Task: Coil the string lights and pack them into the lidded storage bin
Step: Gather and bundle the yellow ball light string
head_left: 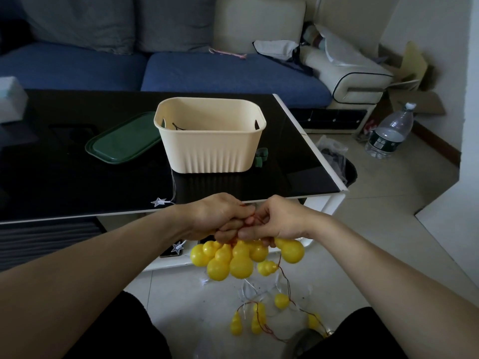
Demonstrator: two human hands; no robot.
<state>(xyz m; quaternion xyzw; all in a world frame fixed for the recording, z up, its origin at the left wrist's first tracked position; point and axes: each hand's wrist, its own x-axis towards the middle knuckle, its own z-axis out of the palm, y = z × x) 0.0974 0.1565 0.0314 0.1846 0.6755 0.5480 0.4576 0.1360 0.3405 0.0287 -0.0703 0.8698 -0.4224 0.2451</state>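
A black table (77, 177) carries a cream bin (210, 141) with its green lid (124, 143) lying flat beside it (lid off). Just in front of the table edge, the left hand (220, 216) and right hand (277, 221) meet, fingers curled tight round a bunch of yellow string lights (233, 257); more bulbs trail on the floor (375, 203).
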